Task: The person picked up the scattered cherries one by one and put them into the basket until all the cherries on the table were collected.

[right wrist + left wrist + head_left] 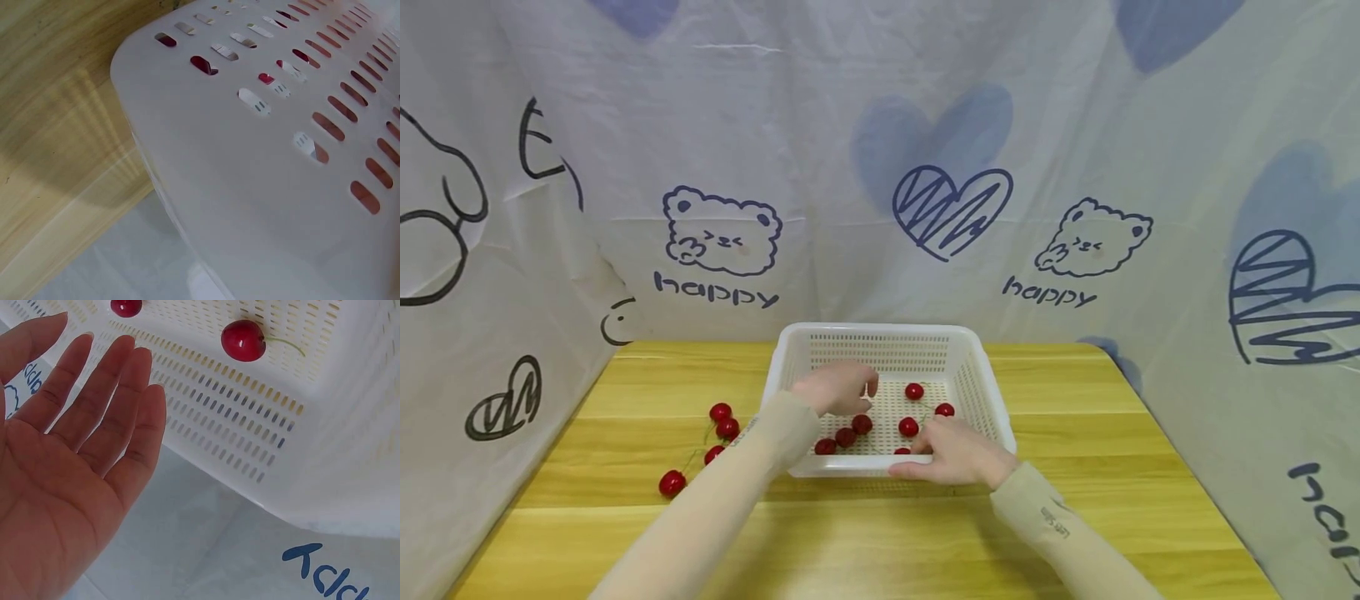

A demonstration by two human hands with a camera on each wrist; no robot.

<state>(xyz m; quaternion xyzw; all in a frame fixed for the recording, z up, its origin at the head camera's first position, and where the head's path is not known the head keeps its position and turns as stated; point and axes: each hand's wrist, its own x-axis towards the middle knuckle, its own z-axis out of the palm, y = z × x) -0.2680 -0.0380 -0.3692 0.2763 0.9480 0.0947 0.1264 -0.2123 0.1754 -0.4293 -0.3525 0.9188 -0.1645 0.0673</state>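
A white slotted plastic basket [887,328] stands on the table with several red cherries [908,427] inside. My left hand [842,389] hovers in the basket over its left half, above a row of three cherries [846,437]. In the left wrist view its palm [69,481] is bare and the fingers are loosely extended. My right hand [958,452] reaches over the front rim, thumb lying along it. Its other fingers go inside, close to a cherry [902,451] by the front wall. Through the wall's slots [328,127] skin shows, but the fingertips' hold is hidden.
Left of the basket, several more cherries [672,483] with green stems lie on the wood-grain table [1075,433], partly behind the left sleeve [722,492]. Behind and beside the table hangs a white cloth [835,275] with blue hearts and bear drawings.
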